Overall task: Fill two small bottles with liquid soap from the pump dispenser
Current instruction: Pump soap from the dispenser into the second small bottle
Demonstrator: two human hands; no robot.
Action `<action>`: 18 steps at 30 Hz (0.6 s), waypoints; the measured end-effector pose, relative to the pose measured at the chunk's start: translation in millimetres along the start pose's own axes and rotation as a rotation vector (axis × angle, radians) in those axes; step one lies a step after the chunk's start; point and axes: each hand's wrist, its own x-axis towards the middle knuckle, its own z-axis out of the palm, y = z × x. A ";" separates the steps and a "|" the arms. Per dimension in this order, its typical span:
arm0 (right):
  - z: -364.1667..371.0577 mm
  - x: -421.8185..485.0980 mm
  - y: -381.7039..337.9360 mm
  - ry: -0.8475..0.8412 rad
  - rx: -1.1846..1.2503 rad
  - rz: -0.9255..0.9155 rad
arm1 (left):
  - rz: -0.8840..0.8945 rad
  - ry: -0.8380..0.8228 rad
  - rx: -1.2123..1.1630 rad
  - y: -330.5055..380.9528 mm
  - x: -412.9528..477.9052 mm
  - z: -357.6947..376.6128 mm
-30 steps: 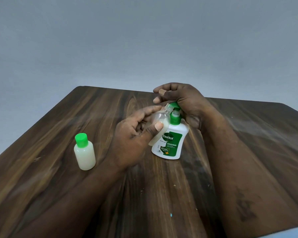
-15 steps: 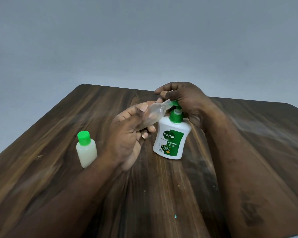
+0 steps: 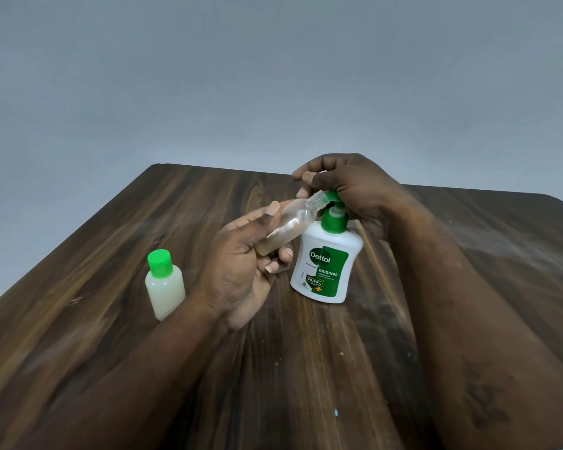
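Where the dark wooden table (image 3: pixel 306 368) carries a capped, filled bottle (image 3: pixel 165 287) at left, the left hand (image 3: pixel 241 264) grips a tilted clear bottle (image 3: pixel 290 227) at the spout of the dispenser (image 3: pixel 325 264), whose pump the right hand (image 3: pixel 355 190) clasps, before a plain grey wall (image 3: pixel 273 76).

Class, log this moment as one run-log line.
left hand: holds clear bottle tilted, mouth at spout | right hand: on dispenser top | capped bottle: filled, upright on table

blurred clear bottle (image 3: pixel 290 227), contents unclear, pump head (image 3: pixel 332 195) mostly covered by right hand (image 3: pixel 355 190)
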 end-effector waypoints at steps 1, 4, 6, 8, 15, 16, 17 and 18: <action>0.7 0.1 0.4 0.001 0.024 0.006 | 0.001 -0.004 -0.007 0.5 -0.3 0.2; 2.5 1.4 2.9 -0.002 0.070 0.022 | 0.005 -0.009 -0.014 0.2 0.5 -0.9; 3.6 3.5 5.9 -0.002 0.024 0.013 | 0.006 -0.003 -0.017 -0.3 1.6 -2.4; 4.0 5.9 10.0 0.002 -0.015 0.000 | 0.004 0.000 -0.033 -1.4 2.0 -3.9; -0.7 4.8 3.9 0.010 -0.052 -0.008 | 0.003 -0.048 -0.047 -2.6 0.7 -4.0; -0.5 4.8 3.7 0.007 -0.065 -0.011 | 0.007 -0.057 -0.037 -2.6 0.7 -4.2; -0.5 5.1 4.0 0.006 -0.075 -0.012 | 0.009 -0.065 -0.031 -2.7 0.4 -4.5; 0.0 4.9 4.0 0.007 -0.074 -0.009 | 0.009 -0.070 -0.032 -2.5 0.2 -4.8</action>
